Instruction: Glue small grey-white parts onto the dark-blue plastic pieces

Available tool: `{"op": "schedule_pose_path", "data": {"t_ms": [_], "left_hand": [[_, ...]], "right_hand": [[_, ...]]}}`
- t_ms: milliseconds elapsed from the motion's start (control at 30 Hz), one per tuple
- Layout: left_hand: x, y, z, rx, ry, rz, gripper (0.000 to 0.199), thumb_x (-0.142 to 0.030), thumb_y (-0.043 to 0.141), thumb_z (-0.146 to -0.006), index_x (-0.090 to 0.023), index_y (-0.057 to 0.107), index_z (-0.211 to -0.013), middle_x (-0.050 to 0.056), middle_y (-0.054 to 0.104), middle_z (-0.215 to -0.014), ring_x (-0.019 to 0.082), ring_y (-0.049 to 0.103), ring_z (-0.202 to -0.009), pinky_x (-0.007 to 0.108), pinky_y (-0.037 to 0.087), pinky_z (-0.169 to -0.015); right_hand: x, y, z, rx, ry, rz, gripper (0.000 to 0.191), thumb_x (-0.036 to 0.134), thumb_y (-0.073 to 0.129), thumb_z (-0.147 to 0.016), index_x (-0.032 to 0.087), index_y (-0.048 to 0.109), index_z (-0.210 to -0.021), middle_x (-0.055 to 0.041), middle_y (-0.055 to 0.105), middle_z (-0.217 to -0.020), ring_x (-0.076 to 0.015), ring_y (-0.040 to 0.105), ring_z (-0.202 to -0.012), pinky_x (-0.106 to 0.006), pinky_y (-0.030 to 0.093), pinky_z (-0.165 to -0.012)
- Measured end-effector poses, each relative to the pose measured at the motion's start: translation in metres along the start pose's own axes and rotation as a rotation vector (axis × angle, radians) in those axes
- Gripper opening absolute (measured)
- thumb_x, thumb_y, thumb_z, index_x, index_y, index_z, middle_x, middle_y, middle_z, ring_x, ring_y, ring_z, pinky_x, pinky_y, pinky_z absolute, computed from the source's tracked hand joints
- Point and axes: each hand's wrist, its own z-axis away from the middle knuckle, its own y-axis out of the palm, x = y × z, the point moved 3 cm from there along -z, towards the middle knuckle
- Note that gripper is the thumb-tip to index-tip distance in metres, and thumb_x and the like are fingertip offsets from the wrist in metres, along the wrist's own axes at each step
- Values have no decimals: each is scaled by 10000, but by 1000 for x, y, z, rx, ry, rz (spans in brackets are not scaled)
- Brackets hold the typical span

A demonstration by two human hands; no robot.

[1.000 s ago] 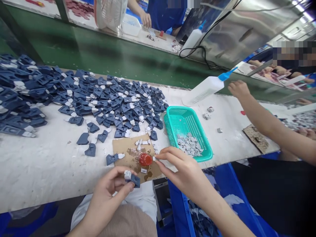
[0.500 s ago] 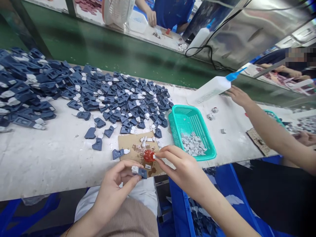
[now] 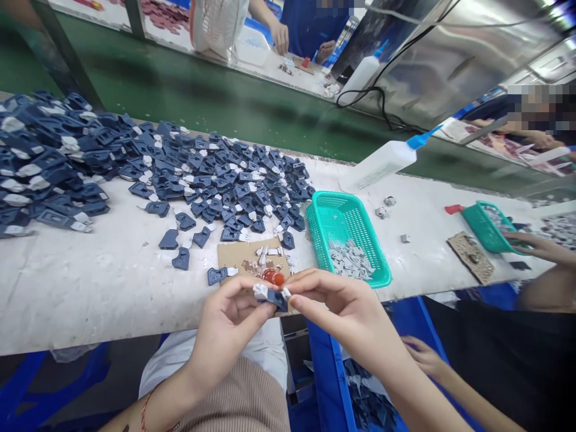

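Between its thumb and fingers, my left hand (image 3: 234, 315) grips a dark blue plastic piece (image 3: 275, 298) with a white end. My right hand (image 3: 342, 303) pinches a small white plastic part (image 3: 286, 293), held against the right end of the blue piece. Just behind my fingertips a small red cap-like dish (image 3: 273, 276) rests on a stained cardboard sheet (image 3: 229, 255). Several small white parts (image 3: 269, 252) lie on that sheet. Left of it is a single blue piece with a white tip (image 3: 218, 276).
A large heap of blue-and-white pieces (image 3: 216, 180) covers the table's left and back. A green basket (image 3: 382, 264) of small grey parts stands right, before a white bottle with blue nozzle (image 3: 382, 162). A co-worker's hand (image 3: 423, 357) is at the right, near a blue crate (image 3: 330, 372).
My right hand has moved the small white part from the red dish to the blue piece; my left hand came right to meet it. The co-worker's arm has withdrawn from beside the bottle.
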Motion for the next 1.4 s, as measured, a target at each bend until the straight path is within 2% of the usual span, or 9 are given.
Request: {"op": "schedule_pose_path", "data": {"t_ms": [433, 533, 700, 900, 1000, 1100, 1200, 1300, 1400], "left_hand": [[0, -1, 8, -25, 74, -71, 126, -119, 714, -774, -204, 711, -867, 11, 745, -920, 151, 712, -894, 223, 587, -806], [2, -3, 9, -26, 57, -53, 130, -135, 723, -772, -216, 711, -874, 10, 756, -926, 166, 718, -892, 259, 594, -812], [-4, -3, 9, -34, 94, -101, 146, -128, 755, -739, -213, 735, -856, 18, 764, -901, 170, 717, -859, 246, 591, -773], [-4, 5, 9, 26, 78, -21, 78, -172, 727, -771, -204, 712, -840, -23, 678, -682, 126, 648, -481, 261, 570, -529], [-1, 1, 9, -59, 112, -128, 101, -179, 756, -742, -203, 724, -835, 18, 712, -850, 179, 711, -694, 301, 593, -684], [-3, -2, 8, -89, 158, -276, 118, -181, 761, -739, -225, 734, -845, 24, 732, -906, 194, 694, -888, 282, 551, -820], [-11, -2, 7, -27, 227, -460, 194, -172, 740, -758, -263, 728, -929, 12, 735, -1000, 187, 667, -992, 266, 509, -898], [-17, 1, 7, 64, 297, -665, 257, -143, 683, -800, -288, 690, -1012, -6, 717, -1068, 168, 653, -1024, 248, 491, -921], [-19, 4, 7, 126, 325, -811, 247, -127, 646, -820, -284, 649, -1010, -15, 705, -1036, 148, 656, -978, 220, 501, -862]], "right_hand": [[14, 6, 10, 15, -194, 280, 79, 171, 648, -858, 221, 710, -858, -11, 726, -898, -140, 672, -879, -226, 525, -794], [8, 4, 9, 48, -77, 136, 29, 228, 680, -841, 223, 706, -853, -16, 721, -899, -156, 675, -869, -244, 538, -784], [-6, 15, 9, 15, 79, -234, 258, 442, 564, -906, 223, 644, -1017, -36, 670, -919, -145, 636, -791, -251, 540, -705], [-16, 48, 7, 89, 128, -552, 321, 482, 525, -915, 232, 614, -1096, -5, 572, -834, -75, 459, -546, -205, 410, -501], [-17, 51, 4, 29, 106, -616, 257, 447, 577, -895, 231, 654, -1011, 5, 553, -798, -68, 358, -542, -184, 320, -468], [-19, 50, 3, 10, 125, -659, 224, 438, 598, -886, 253, 663, -994, 19, 540, -775, -69, 364, -554, -174, 328, -486], [-21, 47, 6, -19, 152, -619, 249, 460, 564, -902, 269, 666, -1026, -1, 594, -883, -83, 469, -619, -177, 382, -517], [-23, 45, 11, -44, 157, -496, 329, 486, 441, -956, 277, 645, -1107, -39, 624, -1093, -151, 593, -869, -207, 465, -617], [-23, 46, 15, -54, 106, -392, 321, 453, 390, -985, 294, 614, -1152, -28, 619, -1178, -179, 589, -1062, -244, 493, -770]]}}
